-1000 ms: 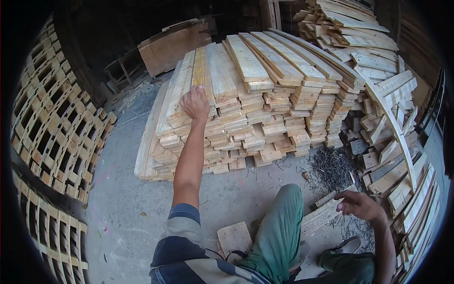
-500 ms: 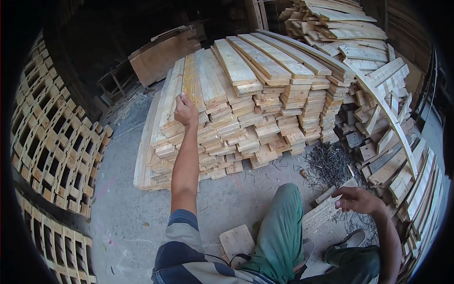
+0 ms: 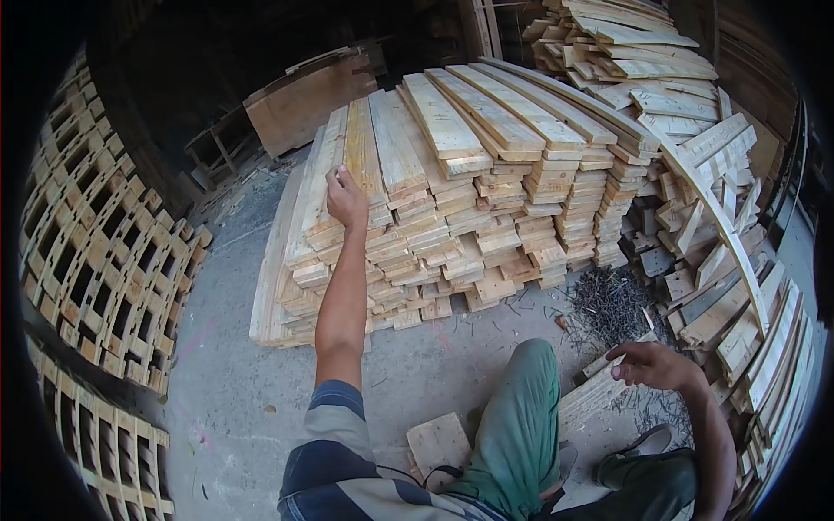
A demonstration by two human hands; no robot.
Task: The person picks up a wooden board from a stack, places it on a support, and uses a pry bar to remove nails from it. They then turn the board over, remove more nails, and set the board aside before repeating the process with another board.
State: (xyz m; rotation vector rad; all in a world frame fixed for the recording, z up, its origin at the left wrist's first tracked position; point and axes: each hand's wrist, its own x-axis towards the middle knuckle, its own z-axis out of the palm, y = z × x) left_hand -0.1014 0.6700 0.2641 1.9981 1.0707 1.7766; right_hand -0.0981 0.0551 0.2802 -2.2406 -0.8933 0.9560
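Observation:
My left hand (image 3: 347, 198) is stretched out in front of the near ends of a large stack of planks (image 3: 473, 195). Its fingers are curled closed with the thumb uppermost; whatever they may hold is hidden. Just beyond it lies a yellowish plank (image 3: 361, 143) in the top layer. Low on the right, my right hand (image 3: 658, 366) hangs above a rough wooden piece (image 3: 595, 395) on the floor, its fingers loosely bent and apart from the thumb. Nothing shows between them.
A heap of dark nails (image 3: 612, 304) lies beside the stack. Loose boards (image 3: 738, 339) crowd the right side, below a taller plank pile (image 3: 634, 43). Pallets (image 3: 95, 243) stand at left. A wooden block (image 3: 439, 443) sits near my leg; a large wooden box (image 3: 308, 100) stands behind.
My view has shifted slightly, so the stack sits a little further right in it. Both hands keep nearly the same pose.

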